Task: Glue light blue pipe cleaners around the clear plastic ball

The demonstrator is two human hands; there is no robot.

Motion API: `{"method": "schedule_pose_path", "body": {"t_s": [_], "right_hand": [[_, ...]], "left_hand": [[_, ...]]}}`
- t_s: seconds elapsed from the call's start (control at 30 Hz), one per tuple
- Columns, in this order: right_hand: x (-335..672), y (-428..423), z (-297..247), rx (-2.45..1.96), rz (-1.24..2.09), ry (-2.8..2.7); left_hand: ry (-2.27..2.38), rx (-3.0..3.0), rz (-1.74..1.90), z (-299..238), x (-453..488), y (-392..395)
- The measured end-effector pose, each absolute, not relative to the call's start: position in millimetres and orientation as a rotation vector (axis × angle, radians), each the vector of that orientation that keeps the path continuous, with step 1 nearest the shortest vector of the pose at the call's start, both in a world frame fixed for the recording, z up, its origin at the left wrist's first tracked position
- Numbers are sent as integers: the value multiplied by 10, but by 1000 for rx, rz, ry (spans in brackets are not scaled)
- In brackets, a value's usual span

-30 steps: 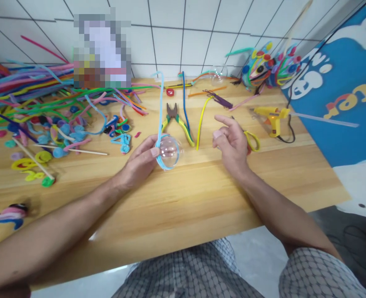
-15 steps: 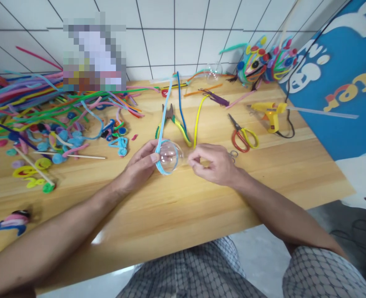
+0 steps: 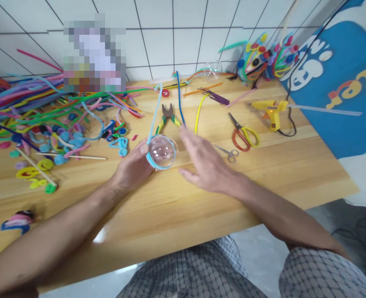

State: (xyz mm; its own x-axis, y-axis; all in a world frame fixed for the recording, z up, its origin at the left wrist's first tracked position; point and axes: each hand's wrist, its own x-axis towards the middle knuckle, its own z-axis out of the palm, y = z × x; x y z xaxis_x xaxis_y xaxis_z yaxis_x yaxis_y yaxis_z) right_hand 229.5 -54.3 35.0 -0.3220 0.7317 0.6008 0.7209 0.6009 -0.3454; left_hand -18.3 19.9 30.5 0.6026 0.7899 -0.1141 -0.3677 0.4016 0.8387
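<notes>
Clear ball [image 3: 166, 150], ringed by a light-blue fuzzy stem [image 3: 156, 114] whose free end stands upright, is gripped in a left hand [image 3: 133, 167] midway between the front and back edges of a desk [image 3: 170, 215]. An open right hand [image 3: 209, 163], fingers extended, hovers just beside it, masking the lower ends of a blue stem [image 3: 179, 97] and a yellow stem [image 3: 198, 111]. Pliers [image 3: 167, 111] lie directly behind the ball, one handle partly hidden by the fingers. Small metal scissors [image 3: 228, 152] rest near the right wrist, red-and-yellow scissors [image 3: 239, 127] beyond, a glue gun [image 3: 273, 109] toward the right edge. Decorated balls [image 3: 253, 62] crowd the back right corner; heaped coloured stems [image 3: 24, 95] spread toward the left edge.
</notes>
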Motion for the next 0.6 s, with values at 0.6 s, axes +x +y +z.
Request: {"method": "schedule_pose_path", "body": {"t_s": [0.6], "right_hand": [[2350, -553, 398, -1203, 229, -1720]], "left_hand": [[619, 1253, 785, 185, -248, 128]]}}
